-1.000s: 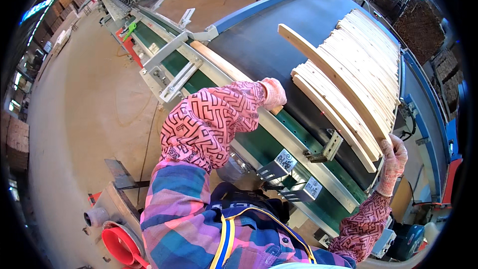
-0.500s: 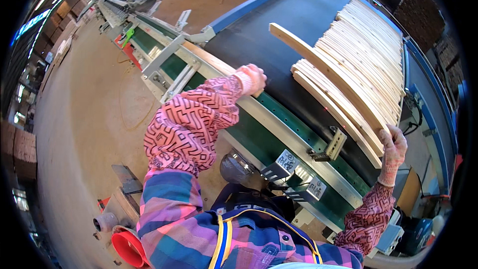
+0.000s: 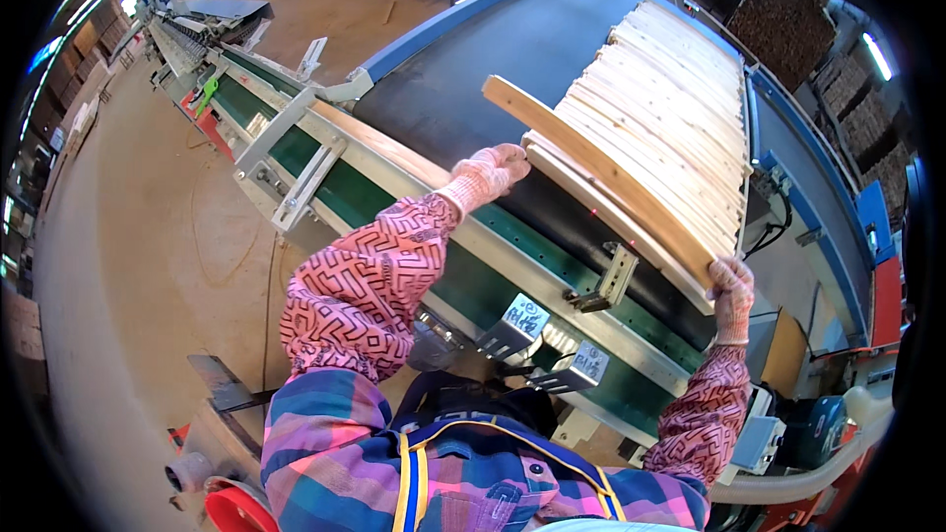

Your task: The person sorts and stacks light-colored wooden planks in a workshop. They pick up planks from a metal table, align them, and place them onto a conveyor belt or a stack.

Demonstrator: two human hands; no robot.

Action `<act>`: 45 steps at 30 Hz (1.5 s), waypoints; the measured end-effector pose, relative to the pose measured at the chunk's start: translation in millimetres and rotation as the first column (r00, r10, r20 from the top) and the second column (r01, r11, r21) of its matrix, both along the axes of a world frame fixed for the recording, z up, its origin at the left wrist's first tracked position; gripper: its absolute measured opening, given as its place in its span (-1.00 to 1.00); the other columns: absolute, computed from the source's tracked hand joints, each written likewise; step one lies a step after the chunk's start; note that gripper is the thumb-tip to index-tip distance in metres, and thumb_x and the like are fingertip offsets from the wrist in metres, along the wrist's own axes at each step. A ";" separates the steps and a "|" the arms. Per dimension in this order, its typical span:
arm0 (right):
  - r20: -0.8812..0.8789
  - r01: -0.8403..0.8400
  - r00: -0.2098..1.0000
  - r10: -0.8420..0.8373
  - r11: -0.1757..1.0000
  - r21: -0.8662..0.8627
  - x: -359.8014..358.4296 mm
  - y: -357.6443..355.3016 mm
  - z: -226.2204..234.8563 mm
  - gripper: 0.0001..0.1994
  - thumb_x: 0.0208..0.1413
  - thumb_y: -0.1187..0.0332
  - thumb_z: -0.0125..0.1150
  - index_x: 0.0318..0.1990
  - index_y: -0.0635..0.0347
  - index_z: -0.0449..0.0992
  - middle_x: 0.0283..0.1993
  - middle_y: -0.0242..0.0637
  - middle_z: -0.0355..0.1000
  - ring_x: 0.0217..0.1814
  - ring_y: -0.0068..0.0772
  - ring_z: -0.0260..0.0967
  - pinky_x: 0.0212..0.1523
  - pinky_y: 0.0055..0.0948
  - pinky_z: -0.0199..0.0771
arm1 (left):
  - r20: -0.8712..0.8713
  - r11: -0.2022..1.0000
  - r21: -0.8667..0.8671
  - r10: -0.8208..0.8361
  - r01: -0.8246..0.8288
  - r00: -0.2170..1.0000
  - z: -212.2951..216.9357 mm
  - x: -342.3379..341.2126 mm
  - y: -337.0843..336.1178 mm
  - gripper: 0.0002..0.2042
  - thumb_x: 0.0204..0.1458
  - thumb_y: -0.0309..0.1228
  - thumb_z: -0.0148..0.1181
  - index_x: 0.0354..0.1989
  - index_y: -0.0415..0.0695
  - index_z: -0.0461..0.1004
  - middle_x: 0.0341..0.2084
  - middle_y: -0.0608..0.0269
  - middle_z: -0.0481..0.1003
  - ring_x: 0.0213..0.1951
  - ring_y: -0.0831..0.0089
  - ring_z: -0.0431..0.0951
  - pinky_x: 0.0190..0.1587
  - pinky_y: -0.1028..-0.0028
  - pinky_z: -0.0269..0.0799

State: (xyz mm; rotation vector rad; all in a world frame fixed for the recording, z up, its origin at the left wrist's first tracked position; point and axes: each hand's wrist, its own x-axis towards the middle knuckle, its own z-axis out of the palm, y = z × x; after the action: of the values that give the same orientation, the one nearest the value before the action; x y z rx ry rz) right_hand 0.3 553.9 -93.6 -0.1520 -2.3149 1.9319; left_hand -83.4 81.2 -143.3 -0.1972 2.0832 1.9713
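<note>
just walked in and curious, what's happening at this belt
A person stands at a dark conveyor belt loaded with a row of pale wooden slats. The left hand touches the near end of the row, and the right hand grips the end of one slat, lifted askew above the others.

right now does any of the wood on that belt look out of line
Yes: one plank lies slanted across the near edge of the neat row of slats, one end sticking out past them. The right hand grips its near end; the left hand rests by the row's edge.
</note>
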 end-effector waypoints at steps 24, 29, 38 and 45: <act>-0.270 0.359 0.933 -0.237 0.575 0.735 57.6 76.3 -77.8 -0.59 0.05 0.27 0.34 0.09 0.02 0.53 -0.15 -0.19 0.60 -0.12 -0.22 0.57 -0.06 -0.24 0.52 | 0.180 0.945 0.222 -0.280 0.238 0.943 -30.5 -20.6 83.7 -0.55 0.15 -0.20 0.26 0.04 -0.33 0.44 -0.16 -0.10 0.57 -0.23 0.10 0.64 -0.22 0.26 0.59; 0.024 0.148 0.914 -0.404 0.387 0.910 45.9 57.5 -72.1 -0.17 -0.06 0.03 0.40 0.38 -0.05 0.16 -0.02 -0.10 0.55 -0.03 0.01 0.52 -0.04 -0.11 0.49 | 0.268 0.972 0.228 -0.115 0.053 0.957 -41.8 -26.6 91.7 -0.66 0.10 -0.31 0.30 -0.08 -0.31 0.48 -0.32 -0.02 0.58 -0.36 0.19 0.64 -0.28 0.32 0.67; 0.126 0.144 0.803 -0.583 0.396 0.907 44.7 19.7 -33.8 -0.10 0.00 -0.01 0.35 0.45 0.00 0.01 0.02 0.06 0.52 0.03 0.09 0.51 0.03 -0.08 0.48 | 0.199 0.964 0.205 -0.208 0.167 0.958 -14.0 -8.1 89.2 -0.88 0.17 -0.36 0.16 -0.31 -0.11 0.40 -0.57 0.26 0.43 -0.62 0.46 0.39 -0.57 0.44 0.34; -0.473 0.691 0.699 -0.537 0.335 0.640 151.9 61.2 -12.6 -0.65 0.14 0.17 0.28 0.05 0.02 0.57 -0.05 -0.17 0.57 -0.03 -0.14 0.53 0.07 -0.27 0.46 | -0.339 0.982 0.094 0.188 -0.166 0.922 64.1 112.4 -42.8 -0.56 0.24 -0.38 0.13 0.23 -0.34 0.32 -0.38 0.21 0.53 -0.48 0.60 0.42 -0.39 0.57 0.42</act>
State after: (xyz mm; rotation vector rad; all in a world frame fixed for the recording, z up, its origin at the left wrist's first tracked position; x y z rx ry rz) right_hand 152.3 615.1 -106.1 -0.6300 -2.2344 0.4256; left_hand 28.9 38.4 -79.2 -0.0259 2.2783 2.3208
